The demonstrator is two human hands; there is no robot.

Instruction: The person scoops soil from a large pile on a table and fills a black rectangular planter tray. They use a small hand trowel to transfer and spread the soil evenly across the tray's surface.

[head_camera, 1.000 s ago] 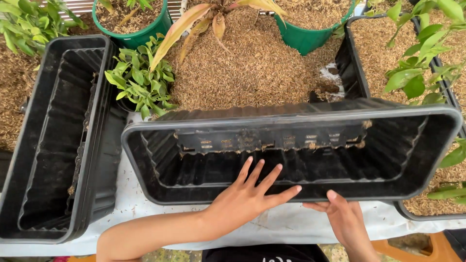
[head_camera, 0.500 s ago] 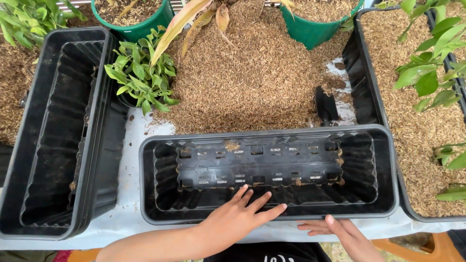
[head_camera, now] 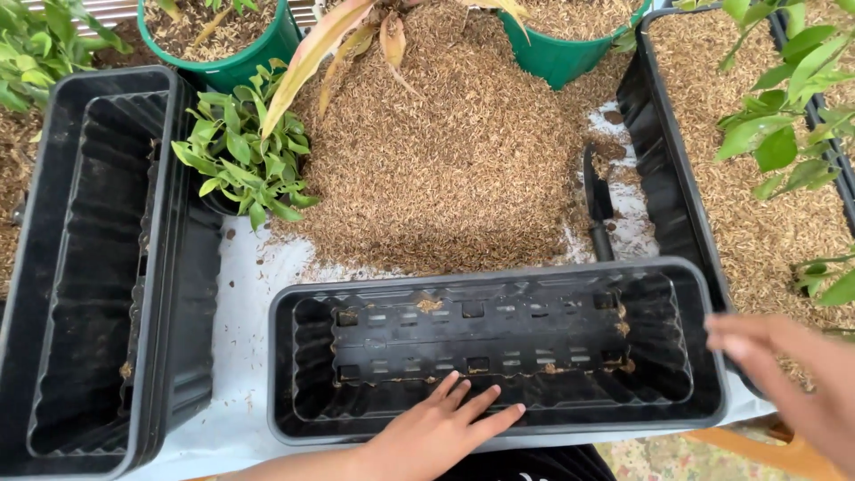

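1. Left hand [head_camera: 441,428]: palm down on the near inner wall of the black rectangular planter [head_camera: 303,419], fingers spread and extended over the slotted base. It grips nothing.
2. Right hand [head_camera: 788,374]: blurred, raised at the planter's right end, just clear of the rim. Fingers appear loosely extended, holding nothing.
3. The planter sits upright on the white sheet [head_camera: 245,294] at the near table edge, empty save for a few husk scraps.
4. Left: a stack of black planters [head_camera: 53,267], lying lengthwise.
5. Behind: a black trowel [head_camera: 598,203] at the edge of a husk pile [head_camera: 445,160]; a small leafy plant [head_camera: 245,165] to its left.
6. Farthest: two green pots [head_camera: 240,53].
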